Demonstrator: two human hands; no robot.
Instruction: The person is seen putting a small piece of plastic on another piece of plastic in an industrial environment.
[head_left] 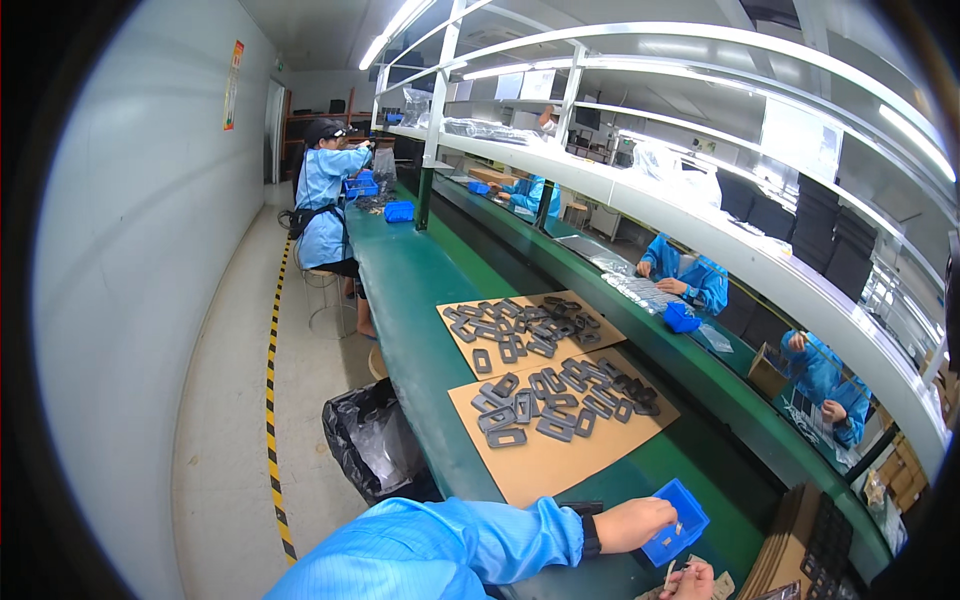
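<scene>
My left hand (636,524), in a blue sleeve with a black wristband, reaches over the near-left rim of a small blue bin (690,500). Its fingers are curled together; whatever they grip, if anything, is hidden. A few small pale pieces (678,528) lie inside the bin. Just below, at the lower edge of the view, my right hand (692,581) has its fingers pinched on a thin pale strip (668,573). Many dark grey rectangular frames (555,428) are scattered over two cardboard sheets (530,480) beyond my left arm.
The green bench (400,290) runs away to the far left. A bin lined with a black bag (350,440) stands beside it. Stacked cardboard and black trays (825,540) are at right. A white shelf (700,205) hangs above. A co-worker (322,200) sits farther along; others work opposite.
</scene>
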